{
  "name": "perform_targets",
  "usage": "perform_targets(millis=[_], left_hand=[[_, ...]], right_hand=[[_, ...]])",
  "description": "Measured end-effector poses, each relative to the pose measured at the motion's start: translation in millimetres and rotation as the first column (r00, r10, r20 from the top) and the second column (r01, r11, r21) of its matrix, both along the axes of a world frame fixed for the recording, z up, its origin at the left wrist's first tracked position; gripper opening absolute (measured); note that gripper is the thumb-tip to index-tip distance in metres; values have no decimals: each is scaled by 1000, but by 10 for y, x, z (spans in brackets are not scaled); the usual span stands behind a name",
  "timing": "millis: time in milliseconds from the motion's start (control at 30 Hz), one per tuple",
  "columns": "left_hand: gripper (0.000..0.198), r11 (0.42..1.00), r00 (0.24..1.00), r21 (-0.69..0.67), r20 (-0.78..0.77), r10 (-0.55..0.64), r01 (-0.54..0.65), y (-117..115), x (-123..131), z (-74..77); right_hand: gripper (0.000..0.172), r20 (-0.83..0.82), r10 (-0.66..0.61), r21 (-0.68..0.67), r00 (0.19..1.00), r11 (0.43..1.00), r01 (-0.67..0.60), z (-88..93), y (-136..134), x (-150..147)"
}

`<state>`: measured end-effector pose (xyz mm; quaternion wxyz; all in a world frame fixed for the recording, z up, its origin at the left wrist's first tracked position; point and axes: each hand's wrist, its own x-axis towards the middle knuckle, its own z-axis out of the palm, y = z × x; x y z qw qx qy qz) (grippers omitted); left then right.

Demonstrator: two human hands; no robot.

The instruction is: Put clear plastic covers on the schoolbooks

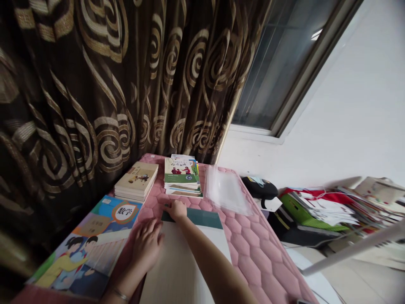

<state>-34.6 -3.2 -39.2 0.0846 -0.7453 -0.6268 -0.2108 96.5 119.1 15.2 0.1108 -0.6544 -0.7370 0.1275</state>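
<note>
A large pale board or folder with a dark green strip along its far edge (pixel 205 218) lies in front of me on a pink quilted surface (pixel 253 245). My right hand (pixel 176 210) reaches over it, its fingers bent at the far left corner of the green strip; whether they pinch it is hard to tell. Beside the left edge, my left hand (pixel 148 242) rests palm down with its fingers lying flat, a bracelet on the wrist. Left of that hand lies a colourful textbook (pixel 91 249) with a blue and orange cover.
Tan books (pixel 136 181) are stacked at the back left, and green-and-white booklets (pixel 182 175) at the back middle. Clear plastic sleeves (pixel 226 190) lie to their right. Beyond the right edge are a black case (pixel 259 188) and piled papers (pixel 332 211). A patterned curtain (pixel 152 84) hangs behind.
</note>
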Motion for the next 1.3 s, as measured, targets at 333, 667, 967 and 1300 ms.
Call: perform_targets(millis=[333, 667, 967, 1300], left_hand=[[37, 1000, 1000, -8, 9, 1, -1, 4, 10, 19], [38, 999, 999, -39, 7, 31, -31, -11, 20, 13], [37, 1000, 1000, -4, 0, 6, -6, 0, 3, 14], [36, 1000, 999, 1, -22, 31, -31, -6, 26, -6]], right_hand=[[49, -39, 40, 24, 998, 999, -39, 18, -112, 68], [42, 3, -50, -42, 999, 998, 50, 72, 102, -29], [70, -52, 96, -41, 994, 994, -99, -16, -132, 84], [48, 25, -99, -56, 995, 993, 100, 104, 102, -64]])
